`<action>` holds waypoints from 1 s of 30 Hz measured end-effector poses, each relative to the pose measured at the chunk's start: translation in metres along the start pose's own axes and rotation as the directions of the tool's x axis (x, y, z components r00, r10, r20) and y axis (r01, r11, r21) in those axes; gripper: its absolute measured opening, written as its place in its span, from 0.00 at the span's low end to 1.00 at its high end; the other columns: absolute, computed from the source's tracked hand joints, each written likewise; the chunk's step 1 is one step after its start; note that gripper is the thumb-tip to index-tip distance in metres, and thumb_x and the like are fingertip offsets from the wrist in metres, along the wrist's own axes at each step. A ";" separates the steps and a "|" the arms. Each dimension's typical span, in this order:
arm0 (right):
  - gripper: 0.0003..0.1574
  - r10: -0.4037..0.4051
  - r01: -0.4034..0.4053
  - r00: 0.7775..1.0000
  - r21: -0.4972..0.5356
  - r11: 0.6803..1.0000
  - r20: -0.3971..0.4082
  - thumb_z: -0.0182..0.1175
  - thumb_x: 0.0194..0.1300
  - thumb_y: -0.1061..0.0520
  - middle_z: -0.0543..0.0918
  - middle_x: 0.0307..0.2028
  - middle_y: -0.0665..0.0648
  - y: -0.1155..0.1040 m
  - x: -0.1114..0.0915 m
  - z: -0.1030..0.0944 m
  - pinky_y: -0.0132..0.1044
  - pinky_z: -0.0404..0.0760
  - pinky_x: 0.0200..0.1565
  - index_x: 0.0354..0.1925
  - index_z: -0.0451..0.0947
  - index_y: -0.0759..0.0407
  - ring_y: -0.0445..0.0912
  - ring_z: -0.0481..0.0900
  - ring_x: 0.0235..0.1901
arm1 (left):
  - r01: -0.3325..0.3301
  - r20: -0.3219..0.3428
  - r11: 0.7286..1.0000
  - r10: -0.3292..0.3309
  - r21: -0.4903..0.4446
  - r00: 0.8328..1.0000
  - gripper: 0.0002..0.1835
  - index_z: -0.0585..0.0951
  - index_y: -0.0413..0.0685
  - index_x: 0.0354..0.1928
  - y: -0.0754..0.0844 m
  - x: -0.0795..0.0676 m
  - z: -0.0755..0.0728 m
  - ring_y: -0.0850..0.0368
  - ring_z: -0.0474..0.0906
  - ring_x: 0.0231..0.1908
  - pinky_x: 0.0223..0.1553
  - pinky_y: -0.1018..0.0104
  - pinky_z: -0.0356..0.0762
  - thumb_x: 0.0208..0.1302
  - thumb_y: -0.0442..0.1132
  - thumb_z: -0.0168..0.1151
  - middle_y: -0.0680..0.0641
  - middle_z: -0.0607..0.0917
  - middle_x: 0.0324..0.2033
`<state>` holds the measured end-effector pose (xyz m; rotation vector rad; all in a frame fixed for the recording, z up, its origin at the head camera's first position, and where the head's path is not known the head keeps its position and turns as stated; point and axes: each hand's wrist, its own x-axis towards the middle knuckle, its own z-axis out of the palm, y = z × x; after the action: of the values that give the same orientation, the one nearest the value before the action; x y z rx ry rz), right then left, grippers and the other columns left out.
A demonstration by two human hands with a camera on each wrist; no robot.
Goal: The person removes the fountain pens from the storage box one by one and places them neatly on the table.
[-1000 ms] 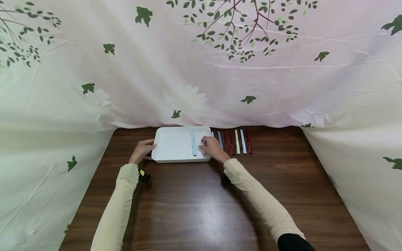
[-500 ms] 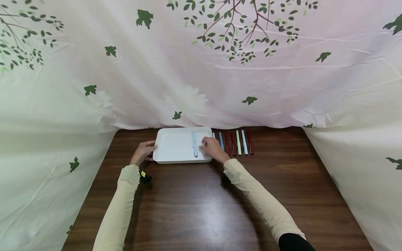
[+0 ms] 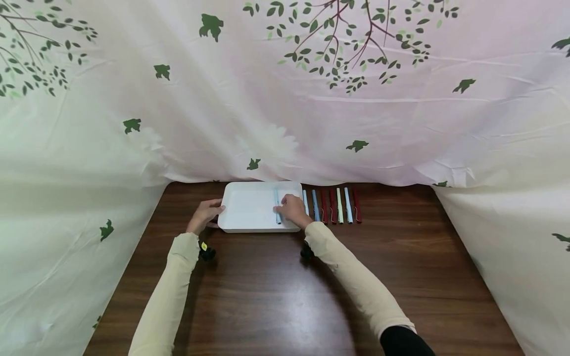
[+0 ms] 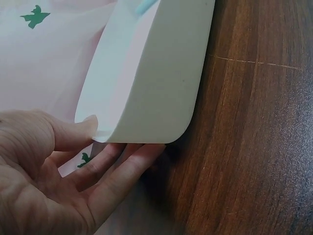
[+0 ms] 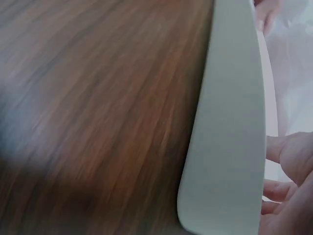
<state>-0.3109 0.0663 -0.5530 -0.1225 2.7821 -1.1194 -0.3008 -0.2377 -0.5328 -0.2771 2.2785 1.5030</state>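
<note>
A white tray [image 3: 249, 230] lies at the back of the table. At its left end my left hand [image 3: 205, 216] grips it; in the left wrist view the thumb lies over the rim and the fingers are against the outer wall. Inside the tray, towards the right, is a light blue pen [image 3: 276, 194]. My right hand [image 3: 295, 210] is over that part of the tray, its thumb across the pen in the head view. Thumb and fingers look apart in the right wrist view, where the rim hides their tips and the pen.
Several pens stand in a row right of the tray: blue ones [image 3: 315, 203], dark red ones [image 3: 357, 205] and a pale green one [image 3: 340, 205]. A patterned cloth [image 3: 285, 123] hangs behind the wooden table [image 3: 267, 287] and along its sides.
My right hand has moved left, from beside the light blue pen to over it, uncovering more of the pens to its right. My left hand keeps its hold on the tray.
</note>
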 end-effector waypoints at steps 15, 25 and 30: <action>0.12 0.131 -0.140 0.982 0.068 0.988 0.133 0.70 0.65 0.61 0.80 0.28 0.56 -0.016 -0.001 0.003 0.35 0.77 0.26 0.29 0.76 0.62 0.45 0.76 0.24 | 0.036 -0.003 0.999 -0.036 0.007 0.999 0.32 0.61 0.39 0.81 -0.008 -0.010 -0.011 0.38 0.79 0.59 0.46 0.51 0.87 0.82 0.43 0.54 0.28 0.72 0.69; 0.28 0.164 -0.156 0.978 -0.070 0.985 0.129 0.63 0.69 0.60 0.58 0.15 0.49 -0.013 0.004 0.003 0.36 0.64 0.21 0.15 0.62 0.53 0.44 0.58 0.17 | 0.010 0.005 1.000 -0.010 -0.003 1.000 0.32 0.62 0.40 0.81 -0.005 -0.008 -0.003 0.39 0.78 0.60 0.47 0.52 0.86 0.82 0.43 0.53 0.30 0.72 0.70; 0.12 0.118 -0.119 0.990 0.013 0.993 0.080 0.63 0.69 0.58 0.78 0.27 0.54 -0.009 0.001 -0.008 0.34 0.72 0.27 0.28 0.76 0.59 0.45 0.72 0.24 | 0.014 0.004 1.000 -0.014 -0.005 1.000 0.31 0.62 0.39 0.80 -0.001 -0.003 0.000 0.40 0.78 0.59 0.46 0.53 0.86 0.82 0.43 0.53 0.30 0.72 0.70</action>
<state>-0.3127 0.0653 -0.5408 0.0004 2.6704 -1.0864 -0.2974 -0.2384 -0.5326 -0.2908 2.2650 1.5018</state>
